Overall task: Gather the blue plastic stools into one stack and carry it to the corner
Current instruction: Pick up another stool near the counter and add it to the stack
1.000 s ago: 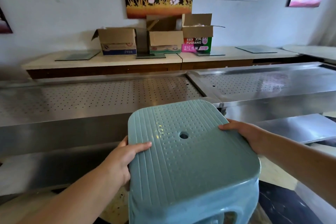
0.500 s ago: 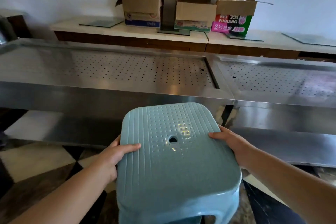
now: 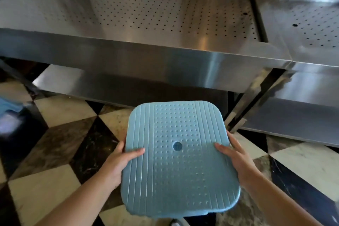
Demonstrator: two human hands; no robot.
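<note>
Blue stool point(image 3: 178, 159) held seat-up above checkered floor point(image 3: 60, 139), frame centre-bottom. Left hand point(image 3: 117, 163) grip pinching seat edge at 9 o'clock; right hand point(image 3: 236, 159) grip likewise at 3 o'clock. Perforated steel worktop point(image 3: 146, 24) at 12 o'clock, beyond.

- A blue plastic stool point(image 3: 178, 159) is seen from above, its seat ribbed at both sides, dimpled in the middle, with a round hole at the centre.
- The left hand point(image 3: 117, 163) grips the seat's left edge, thumb lying on top.
- The right hand point(image 3: 238, 158) grips the right edge the same way.
- Below lies a checkered marble floor point(image 3: 60, 139).
- Beyond stands a stainless steel table point(image 3: 146, 57) with a perforated top and a lower shelf.
- A blurred blue object point(image 3: 9, 108) sits at the far left.
</note>
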